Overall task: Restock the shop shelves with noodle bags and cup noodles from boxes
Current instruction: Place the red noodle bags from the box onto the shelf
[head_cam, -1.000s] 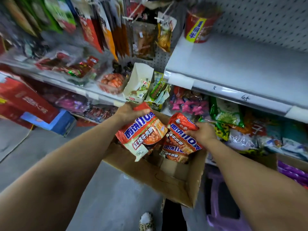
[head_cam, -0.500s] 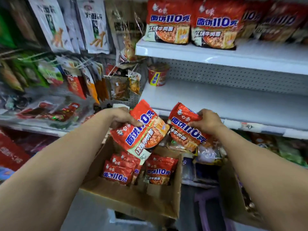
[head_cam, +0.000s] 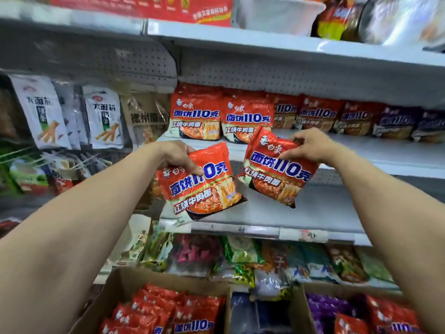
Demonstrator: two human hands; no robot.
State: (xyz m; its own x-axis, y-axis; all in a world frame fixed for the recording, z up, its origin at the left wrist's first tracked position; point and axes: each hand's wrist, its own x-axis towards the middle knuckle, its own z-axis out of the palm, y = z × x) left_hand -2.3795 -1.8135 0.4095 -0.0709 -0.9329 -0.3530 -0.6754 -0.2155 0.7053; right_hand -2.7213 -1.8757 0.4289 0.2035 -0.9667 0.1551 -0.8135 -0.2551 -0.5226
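My left hand [head_cam: 177,156] grips the top edge of a red noodle bag [head_cam: 201,186], which hangs tilted in front of the bare grey shelf [head_cam: 317,213]. My right hand [head_cam: 307,145] pinches the top of a second red noodle bag [head_cam: 277,169], held a little higher, near the shelf above. On that upper shelf [head_cam: 375,150] a row of matching red noodle bags [head_cam: 245,116] stands upright, turning to purple ones at the right. Below, an open cardboard box [head_cam: 115,292] holds several more red bags.
A second box [head_cam: 298,309] at the lower right holds purple and red bags. Snack packets [head_cam: 238,256] fill the shelf under the bare one. White snack packets [head_cam: 103,116] hang on pegs at the left. The top shelf [head_cam: 277,37] carries a red carton and tubs.
Both hands have lifted their noodle bags from box height up towards the shelf with the red bags. My view has tilted upwards, so higher shelves now show.
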